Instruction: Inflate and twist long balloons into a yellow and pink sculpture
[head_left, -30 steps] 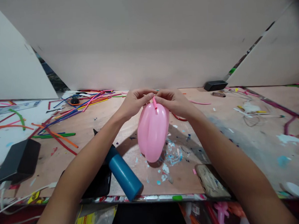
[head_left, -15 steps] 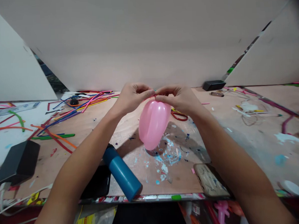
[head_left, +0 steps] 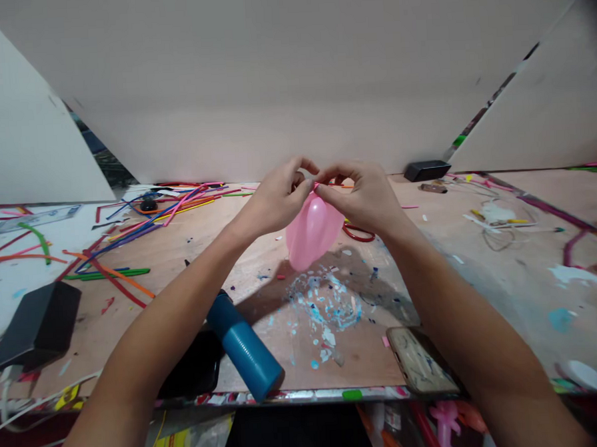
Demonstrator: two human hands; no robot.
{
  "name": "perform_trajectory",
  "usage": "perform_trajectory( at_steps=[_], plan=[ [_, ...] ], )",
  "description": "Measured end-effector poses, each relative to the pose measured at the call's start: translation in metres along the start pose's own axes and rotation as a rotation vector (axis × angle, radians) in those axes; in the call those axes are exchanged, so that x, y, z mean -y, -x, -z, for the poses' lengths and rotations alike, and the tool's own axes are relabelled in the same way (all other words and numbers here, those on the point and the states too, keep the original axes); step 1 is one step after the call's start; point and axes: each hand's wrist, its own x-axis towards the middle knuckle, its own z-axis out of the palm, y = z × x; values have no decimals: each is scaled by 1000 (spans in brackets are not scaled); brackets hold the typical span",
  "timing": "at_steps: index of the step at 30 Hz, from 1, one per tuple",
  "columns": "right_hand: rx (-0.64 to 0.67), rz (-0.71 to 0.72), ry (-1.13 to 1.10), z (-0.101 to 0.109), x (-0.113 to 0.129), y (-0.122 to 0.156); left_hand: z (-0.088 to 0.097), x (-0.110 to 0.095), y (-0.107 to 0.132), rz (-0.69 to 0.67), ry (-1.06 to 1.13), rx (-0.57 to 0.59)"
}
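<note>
A pink inflated balloon (head_left: 310, 234) hangs above the middle of the wooden table (head_left: 191, 282). My left hand (head_left: 277, 201) and my right hand (head_left: 362, 197) meet at its top. Both pinch the balloon's neck with their fingertips, and the neck itself is mostly hidden by my fingers. Below my left forearm a blue cylindrical pump (head_left: 243, 346) lies on the table.
Many thin uninflated balloons (head_left: 128, 226) lie strewn at the left. A black box (head_left: 36, 324) sits at the near left, a phone (head_left: 421, 367) near the front edge, red scissors (head_left: 358, 232) behind the balloon, a black block (head_left: 427, 170) at the back right. White boards wall the back.
The balloon has shrunk and risen from the table. Both hands have lifted slightly and shifted right, still pinching at the neck; the pink neck tip seen earlier is now hidden.
</note>
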Motion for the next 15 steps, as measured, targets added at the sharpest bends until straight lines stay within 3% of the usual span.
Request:
perform_trajectory(
  at_steps=[7, 11, 15],
  plan=[
    [-171, 129, 177, -3, 0, 0, -2, -22, 6, -42, 294, -1],
    [-255, 104, 211, -10, -21, -3, -3, -32, 15, -50, 378, 1],
    [-244, 58, 232, -20, -52, -2, -5, -42, 27, -39, 466, 53]
  ],
)
